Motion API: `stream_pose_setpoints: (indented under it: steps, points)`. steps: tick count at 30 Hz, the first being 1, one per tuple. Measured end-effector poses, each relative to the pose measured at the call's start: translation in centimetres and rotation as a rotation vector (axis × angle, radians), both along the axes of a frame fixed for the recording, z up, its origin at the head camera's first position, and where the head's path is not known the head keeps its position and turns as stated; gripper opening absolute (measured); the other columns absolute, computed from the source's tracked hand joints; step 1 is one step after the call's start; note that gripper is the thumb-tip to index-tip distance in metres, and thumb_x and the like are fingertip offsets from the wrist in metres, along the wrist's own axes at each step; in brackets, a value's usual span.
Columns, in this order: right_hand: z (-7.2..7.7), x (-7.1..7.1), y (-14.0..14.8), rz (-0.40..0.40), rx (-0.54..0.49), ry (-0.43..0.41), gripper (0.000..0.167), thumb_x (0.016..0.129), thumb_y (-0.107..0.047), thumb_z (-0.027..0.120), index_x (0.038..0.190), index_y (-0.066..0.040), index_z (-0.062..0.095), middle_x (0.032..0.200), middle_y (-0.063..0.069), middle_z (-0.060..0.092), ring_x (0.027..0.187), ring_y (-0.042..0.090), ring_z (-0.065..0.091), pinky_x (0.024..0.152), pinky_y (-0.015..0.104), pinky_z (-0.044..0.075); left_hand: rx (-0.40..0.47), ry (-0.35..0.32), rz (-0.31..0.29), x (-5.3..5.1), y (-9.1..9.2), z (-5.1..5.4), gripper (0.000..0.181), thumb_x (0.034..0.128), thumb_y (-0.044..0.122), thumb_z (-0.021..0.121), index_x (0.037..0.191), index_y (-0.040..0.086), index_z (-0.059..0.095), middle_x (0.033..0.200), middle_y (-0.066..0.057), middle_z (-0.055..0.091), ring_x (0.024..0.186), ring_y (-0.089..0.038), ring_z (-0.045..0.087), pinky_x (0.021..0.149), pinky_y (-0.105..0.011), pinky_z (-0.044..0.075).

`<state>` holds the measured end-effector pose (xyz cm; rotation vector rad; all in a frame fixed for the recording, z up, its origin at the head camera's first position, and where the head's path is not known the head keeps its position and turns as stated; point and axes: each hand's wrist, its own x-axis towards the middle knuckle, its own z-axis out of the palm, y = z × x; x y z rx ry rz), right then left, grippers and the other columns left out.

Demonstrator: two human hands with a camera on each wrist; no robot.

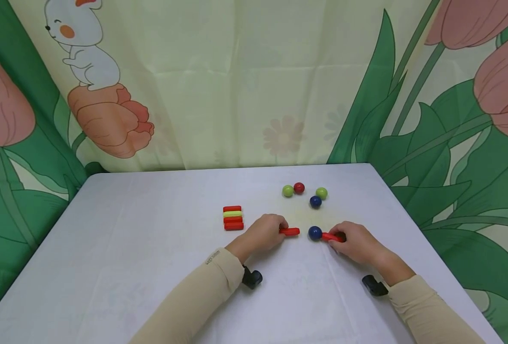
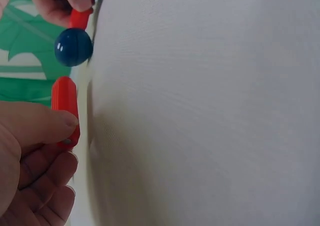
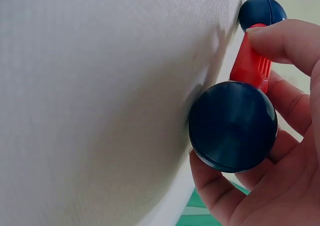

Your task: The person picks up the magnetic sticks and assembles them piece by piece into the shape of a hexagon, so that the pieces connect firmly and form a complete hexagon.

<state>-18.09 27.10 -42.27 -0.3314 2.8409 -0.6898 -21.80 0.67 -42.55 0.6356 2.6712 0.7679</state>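
Observation:
My left hand (image 1: 266, 232) pinches a red stick (image 1: 291, 231) between thumb and fingers; in the left wrist view the stick (image 2: 64, 97) points at a blue ball (image 2: 73, 47), with a gap between them. My right hand (image 1: 357, 242) grips another red stick (image 1: 332, 237) that joins a blue ball (image 1: 315, 233) at its left end. The right wrist view shows this red stick (image 3: 252, 61) between two blue balls, the near one (image 3: 233, 127) by my palm and the far one (image 3: 262, 12) beyond the thumb tip.
Several red and yellow-green sticks (image 1: 233, 220) lie side by side left of my left hand on the white table (image 1: 151, 248). Farther back are two green balls (image 1: 288, 191), a red ball (image 1: 299, 188) and a blue ball (image 1: 315, 201). A printed curtain (image 1: 202, 86) hangs behind.

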Motion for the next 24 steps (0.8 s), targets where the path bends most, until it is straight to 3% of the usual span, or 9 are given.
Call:
stream_pose_setpoints:
  steps: [11, 24]
  points:
    - [0.3, 0.0, -0.1, 0.003, 0.001, 0.002, 0.027, 0.091, -0.019, 0.073, 0.113, -0.003, 0.069, 0.098, 0.004, 0.060, 0.088, 0.022, 0.054, 0.081, 0.042, 0.052, 0.014, -0.041, -0.004, -0.3, 1.2, 0.2, 0.025, 0.0932, 0.013, 0.072, 0.118, 0.010, 0.071, 0.097, 0.002, 0.063, 0.088, -0.013, 0.056, 0.082, -0.024, 0.050]
    - [0.3, 0.1, 0.0, 0.006, -0.003, 0.011, 0.026, 0.091, -0.018, 0.073, 0.112, -0.003, 0.070, 0.097, 0.003, 0.061, 0.088, 0.022, 0.054, 0.081, 0.043, 0.053, 0.006, -0.014, -0.045, -0.3, 2.0, 0.4, 0.024, 0.0937, 0.011, 0.071, 0.118, 0.009, 0.071, 0.097, 0.001, 0.063, 0.087, -0.013, 0.055, 0.081, -0.022, 0.049]
